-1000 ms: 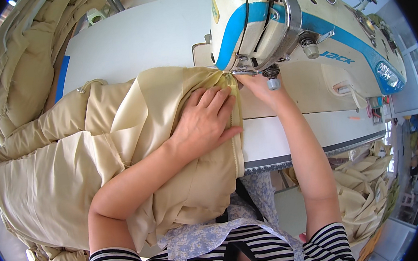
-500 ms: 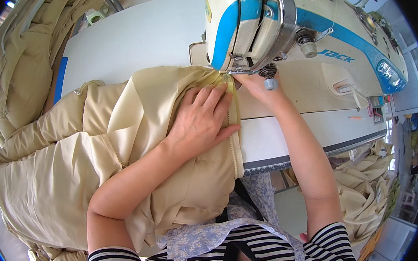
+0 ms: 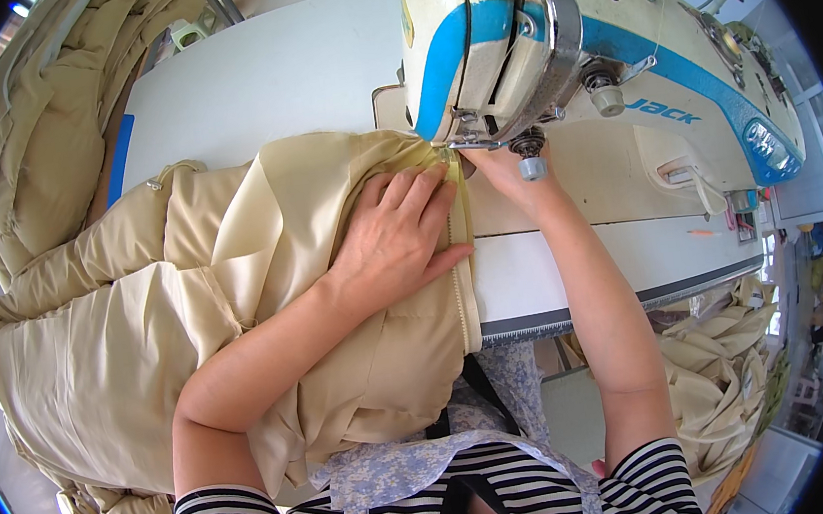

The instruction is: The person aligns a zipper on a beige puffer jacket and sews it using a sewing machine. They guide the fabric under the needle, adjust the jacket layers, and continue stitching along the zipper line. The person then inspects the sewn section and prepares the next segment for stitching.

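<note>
A beige padded jacket (image 3: 114,355) lies over the left part of the sewing table, its smooth lining partly turned up. Along its right edge runs a zipper (image 3: 458,302), whose upper end goes under the head of a white and blue sewing machine (image 3: 441,46). My left hand (image 3: 391,224) rests flat on the jacket beside the zipper, fingers stretched toward the machine's needle area and thumb spread across the zipper tape. My right hand (image 3: 520,179) is just right of the needle area. The machine head hides its fingers, so I cannot see what they hold.
The white tabletop (image 3: 266,88) extends behind the jacket, with a ruler strip (image 3: 537,326) along its front edge. Beige padded pieces (image 3: 52,123) are heaped at the far left. More beige fabric (image 3: 714,367) lies below the table at right. A small orange stick (image 3: 700,231) lies on the right side.
</note>
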The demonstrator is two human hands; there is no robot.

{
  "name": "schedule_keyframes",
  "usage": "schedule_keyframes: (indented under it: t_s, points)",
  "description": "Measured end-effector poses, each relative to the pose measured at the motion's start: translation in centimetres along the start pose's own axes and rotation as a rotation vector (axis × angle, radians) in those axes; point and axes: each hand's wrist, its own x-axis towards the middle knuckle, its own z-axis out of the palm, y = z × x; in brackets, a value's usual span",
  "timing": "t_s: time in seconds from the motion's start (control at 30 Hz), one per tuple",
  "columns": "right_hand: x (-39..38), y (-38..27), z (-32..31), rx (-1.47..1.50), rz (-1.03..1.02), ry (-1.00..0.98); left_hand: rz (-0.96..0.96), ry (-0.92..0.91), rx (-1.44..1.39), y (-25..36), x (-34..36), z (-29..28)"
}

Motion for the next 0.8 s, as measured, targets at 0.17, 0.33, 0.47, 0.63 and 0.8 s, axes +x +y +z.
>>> schedule_keyframes:
  t_s: [0.17,0.33,0.47,0.63,0.8]
  points:
    - [0.1,0.2,0.6,-0.038,0.018,0.064,-0.002,0.011,0.004,-0.2,0.1,0.2]
    - [0.4,1.0,1.0,-0.104,-0.165,0.096,-0.016,0.023,0.024,-0.4,0.4,0.3]
    - [0.7,1.3,1.4,-0.163,-0.178,0.108,-0.023,0.021,0.021,-0.5,0.4,0.3]
    - [0.9,1.5,1.3,-0.088,-0.059,-0.009,-0.006,0.027,0.050,-0.6,0.4,0.2]
    - [0.8,2.2,2.2,-0.157,-0.182,0.110,0.008,0.016,0.053,-1.1,0.7,0.3]
